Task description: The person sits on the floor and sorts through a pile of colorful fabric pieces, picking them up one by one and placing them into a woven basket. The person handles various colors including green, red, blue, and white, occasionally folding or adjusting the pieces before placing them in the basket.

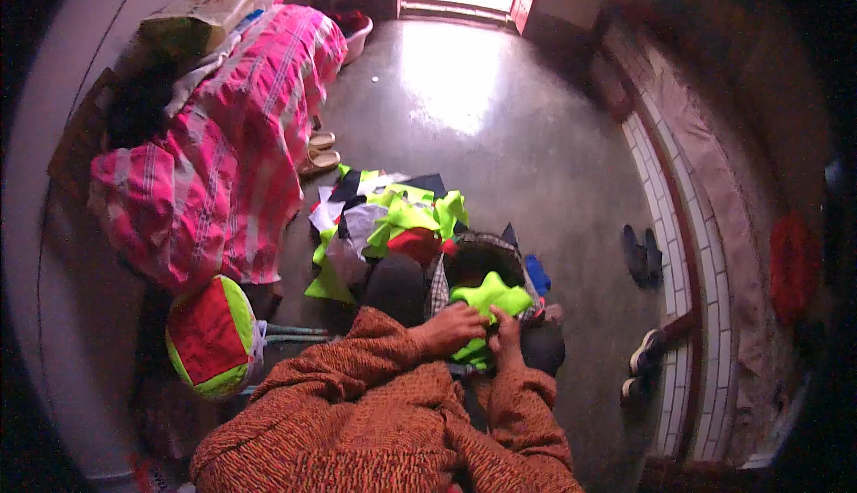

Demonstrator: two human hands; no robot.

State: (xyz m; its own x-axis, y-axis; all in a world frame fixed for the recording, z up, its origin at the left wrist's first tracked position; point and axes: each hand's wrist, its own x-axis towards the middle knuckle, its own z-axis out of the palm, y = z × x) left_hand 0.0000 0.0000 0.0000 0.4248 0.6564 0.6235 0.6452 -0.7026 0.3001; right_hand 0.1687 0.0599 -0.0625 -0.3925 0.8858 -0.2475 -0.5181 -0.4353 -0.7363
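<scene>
Both forearms, in rust-orange knitted sleeves, are bent inward from the lower edge. The left hand point(451, 328) is laid knuckles-up on a neon-green cloth piece point(486, 301), its fingers curled together and pressed onto the fabric. The right hand point(507, 337) is set just beside it, fingers closed in a pinch on the same piece's lower fold. The green piece is held on the lap, over a checked cloth point(437, 292) just beyond the fingertips. By the look of things, only this one piece is in hand: a heap of green, white, red and dark scraps point(384, 216) lies unsorted on the floor beyond the fingers. Further off, past the left fingers, a red-and-green cushion point(212, 337) and a pink-draped bed point(223, 154) are seen.
</scene>
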